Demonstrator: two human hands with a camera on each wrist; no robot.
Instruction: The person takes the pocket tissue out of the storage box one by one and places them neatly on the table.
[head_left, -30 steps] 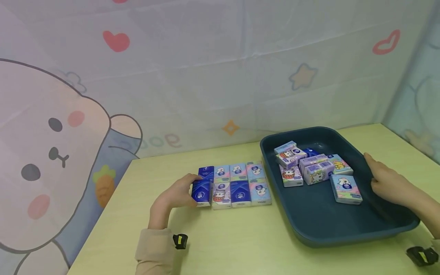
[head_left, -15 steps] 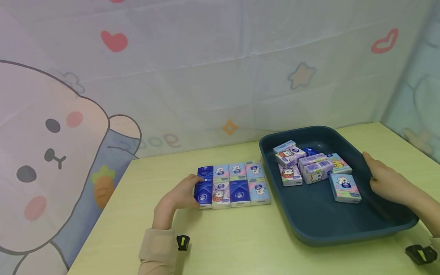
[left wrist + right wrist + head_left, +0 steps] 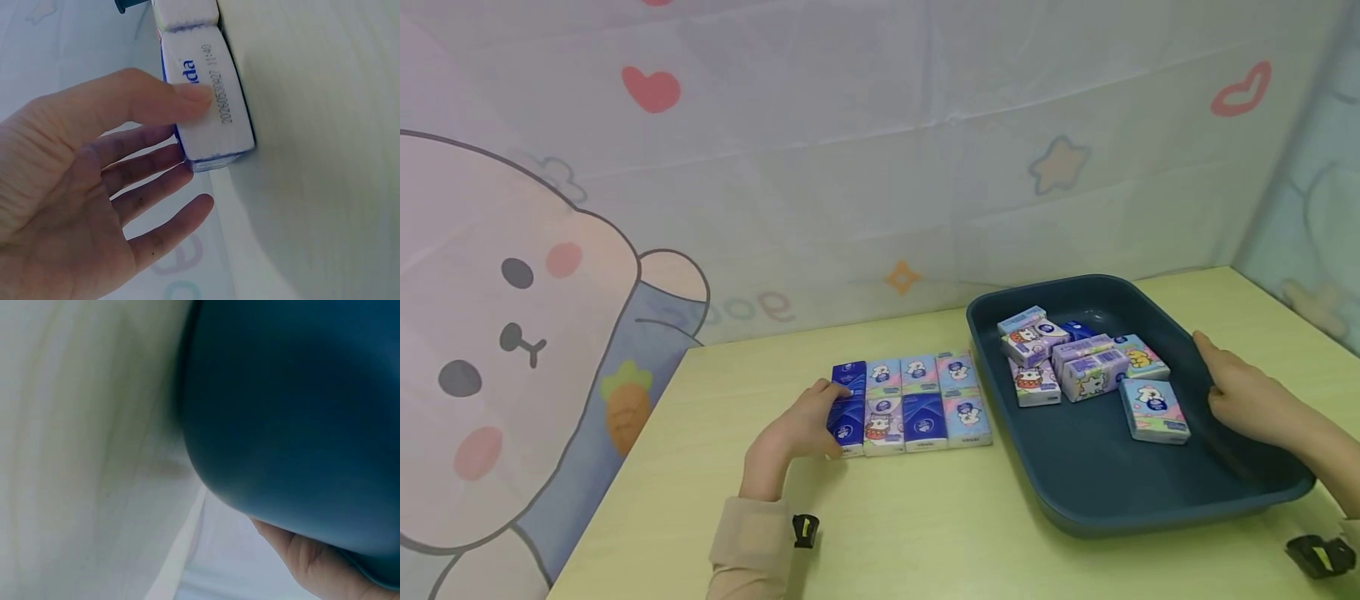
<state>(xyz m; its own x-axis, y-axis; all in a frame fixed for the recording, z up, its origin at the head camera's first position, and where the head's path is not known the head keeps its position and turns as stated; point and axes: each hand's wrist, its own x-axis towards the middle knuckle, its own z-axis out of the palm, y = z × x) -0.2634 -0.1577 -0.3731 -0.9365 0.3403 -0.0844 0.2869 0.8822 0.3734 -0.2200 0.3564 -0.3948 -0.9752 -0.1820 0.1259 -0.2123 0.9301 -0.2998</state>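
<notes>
Head: L hand (image 3: 801, 423) pinched blue pack (image 3: 848, 432), near-row end furthest from tray (image 3: 1150, 492); other row packs (image 3: 883, 421) lay L of tray, loose packs (image 3: 1093, 377) in it; R hand (image 3: 1255, 400) was on tray's R rim | L wrist: thumb lay on pack's white end, little finger clear | R wrist: blurry, R hand prob. gripped tray.

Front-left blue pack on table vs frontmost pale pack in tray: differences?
Print: the blue pack is dark with a pale logo, the pale pack has a cartoon animal. Place: the blue pack lies on the table, the pale pack in the tray. Contact: the left hand grips the blue pack; no hand touches the pale pack. Shared: both have whitish front sides.
</notes>
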